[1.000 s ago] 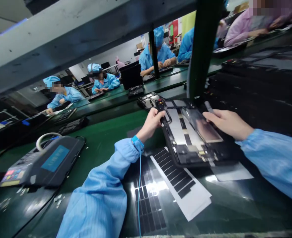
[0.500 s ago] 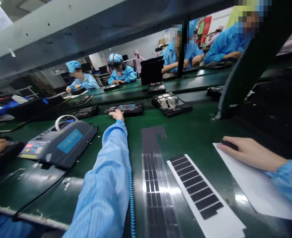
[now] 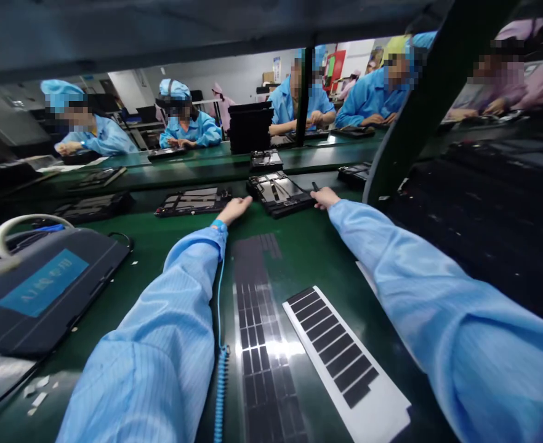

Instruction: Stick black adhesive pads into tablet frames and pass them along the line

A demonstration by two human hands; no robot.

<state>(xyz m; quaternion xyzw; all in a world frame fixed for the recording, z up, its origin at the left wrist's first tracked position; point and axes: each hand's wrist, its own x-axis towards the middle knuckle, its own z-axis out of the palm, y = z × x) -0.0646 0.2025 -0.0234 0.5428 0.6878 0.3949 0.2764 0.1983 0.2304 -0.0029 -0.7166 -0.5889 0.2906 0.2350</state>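
My left hand (image 3: 235,210) reaches forward, fingers stretched toward the left side of an open electronic device (image 3: 276,192) with silver and black parts inside. Whether its fingertips touch the device I cannot tell. At the device's right corner is my right hand (image 3: 325,198), closed round a slim black tool (image 3: 316,186) whose tip points up. A second open device (image 3: 192,200) lies just left of my left hand. A blue coiled cord (image 3: 221,387) runs up to a band on my left wrist.
A white sheet with black stickers (image 3: 331,344) and a clear strip of dark stickers (image 3: 257,332) lie between my arms. At left stands a grey machine (image 3: 54,277) with a white handle. A slanted post (image 3: 419,92) rises at right. Co-workers sit across the bench.
My left hand has left the left device and moved right toward the middle one. My right hand has gone from the white paper forward to that device's right corner, with the black tool.
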